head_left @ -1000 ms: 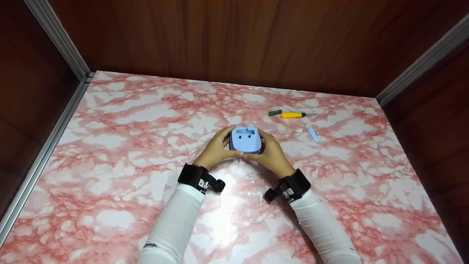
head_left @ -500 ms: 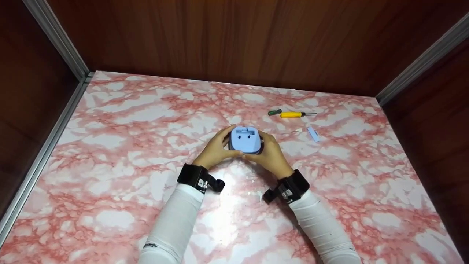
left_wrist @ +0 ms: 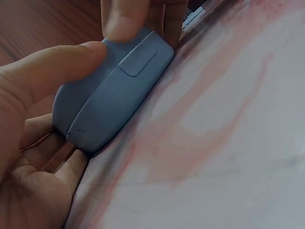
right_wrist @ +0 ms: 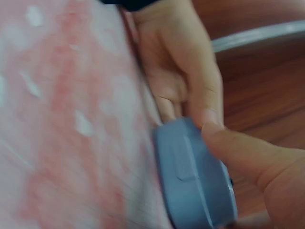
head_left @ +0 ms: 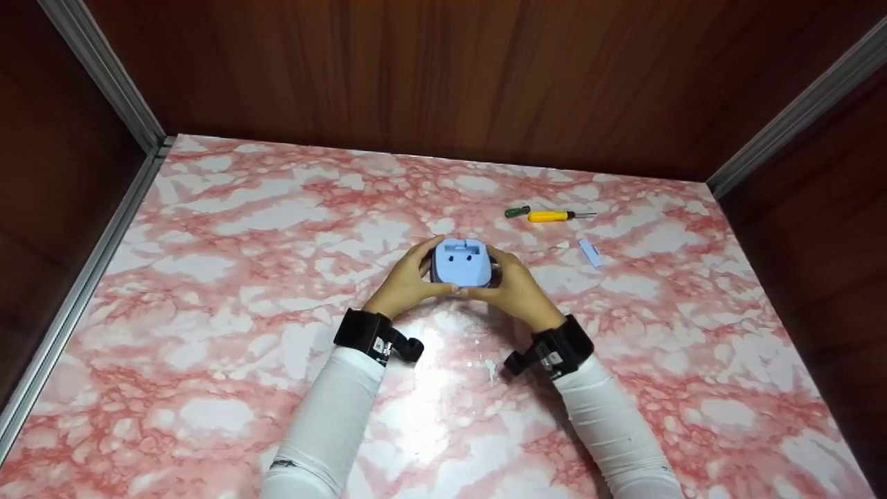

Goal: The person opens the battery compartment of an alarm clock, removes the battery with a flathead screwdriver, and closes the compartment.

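Between both hands sits a light blue plastic case (head_left: pixel 461 274), a rounded square shape. Its upper face carries a rectangular recess and two small dark spots. My left hand (head_left: pixel 407 278) grips the left side, thumb along the near edge; the fingers on the far side are partly hidden. On the opposite side my right hand (head_left: pixel 518 287) holds it the same way, and the two thumb tips nearly meet. The left wrist view shows a seam and a small raised rectangle on the side of the case (left_wrist: pixel 116 95), low against the tabletop.
Beyond the right hand lie a yellow-handled screwdriver (head_left: pixel 549 216) and a short dark green piece (head_left: pixel 517 211). Closer in are a light blue strip (head_left: pixel 590 253) and a small pale scrap (head_left: pixel 563 244). Brown panels (head_left: pixel 443 83) enclose the marbled tabletop (head_left: pixel 242 346).
My right wrist has shifted slightly to the right. Both hands keep their grip on the blue case, which stays in about the same place.
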`<state>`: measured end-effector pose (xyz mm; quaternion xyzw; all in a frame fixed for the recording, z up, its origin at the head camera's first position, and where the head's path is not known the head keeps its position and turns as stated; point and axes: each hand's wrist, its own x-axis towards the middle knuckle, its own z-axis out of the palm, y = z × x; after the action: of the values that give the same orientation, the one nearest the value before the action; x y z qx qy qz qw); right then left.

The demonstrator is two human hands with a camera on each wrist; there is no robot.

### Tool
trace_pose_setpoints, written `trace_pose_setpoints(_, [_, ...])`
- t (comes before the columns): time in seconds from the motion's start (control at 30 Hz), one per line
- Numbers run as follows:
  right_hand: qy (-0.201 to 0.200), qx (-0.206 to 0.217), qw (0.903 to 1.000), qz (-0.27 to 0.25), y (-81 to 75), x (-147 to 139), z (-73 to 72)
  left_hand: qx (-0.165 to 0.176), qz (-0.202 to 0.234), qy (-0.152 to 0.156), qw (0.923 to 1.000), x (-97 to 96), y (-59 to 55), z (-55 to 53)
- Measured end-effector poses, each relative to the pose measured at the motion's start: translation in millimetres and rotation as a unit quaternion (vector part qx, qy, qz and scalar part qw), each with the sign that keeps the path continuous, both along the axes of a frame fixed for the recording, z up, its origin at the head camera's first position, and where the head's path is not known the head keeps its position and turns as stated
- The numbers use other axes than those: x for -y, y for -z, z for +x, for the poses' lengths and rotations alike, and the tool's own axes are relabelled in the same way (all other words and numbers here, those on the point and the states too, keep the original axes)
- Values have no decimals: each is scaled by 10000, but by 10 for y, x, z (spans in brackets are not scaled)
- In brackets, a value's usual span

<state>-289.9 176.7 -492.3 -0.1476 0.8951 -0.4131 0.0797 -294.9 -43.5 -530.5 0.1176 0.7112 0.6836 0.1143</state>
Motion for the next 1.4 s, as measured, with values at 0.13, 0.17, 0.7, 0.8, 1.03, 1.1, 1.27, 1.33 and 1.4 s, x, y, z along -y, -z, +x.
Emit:
trace_pose_setpoints(0.13, [129, 419, 9988, -210, -56, -97, -65, 42, -14, -21, 10000, -4, 1, 0])
trace_pose_setpoints(0.17, [210, 441, 9986, -225, -66, -126, -80, 53, -20, -27, 10000, -6, -1, 2])
trace_pose_setpoints(0.7, [1494, -1212, 9813, 12, -39, -817, -356, 28, -199, 39, 9998, 5, -12, 9])
trace_pose_setpoints(0.8, [1716, -1434, 9745, 180, 8, -948, -412, 15, -185, 33, 9998, 3, -9, 13])
trace_pose_setpoints(1.03, [2049, -1648, 9619, 745, 71, -1212, -485, 17, -178, -17, 9998, -3, -15, 19])
trace_pose_setpoints(1.1, [2081, -1669, 9597, 882, 83, -1262, -495, 29, -166, -24, 9999, -4, -13, 16])
trace_pose_setpoints(1.27, [2080, -1543, 9591, 1146, 102, -1328, -499, 53, -65, -13, 10000, 5, -2, 10])
trace_pose_setpoints(1.33, [2076, -1458, 9603, 1157, 107, -1337, -500, 47, -45, -7, 10000, 11, 2, 9])
trace_pose_setpoints(1.4, [2071, -1398, 9614, 1154, 109, -1338, -504, 24, -42, -5, 10000, 14, 5, 8])
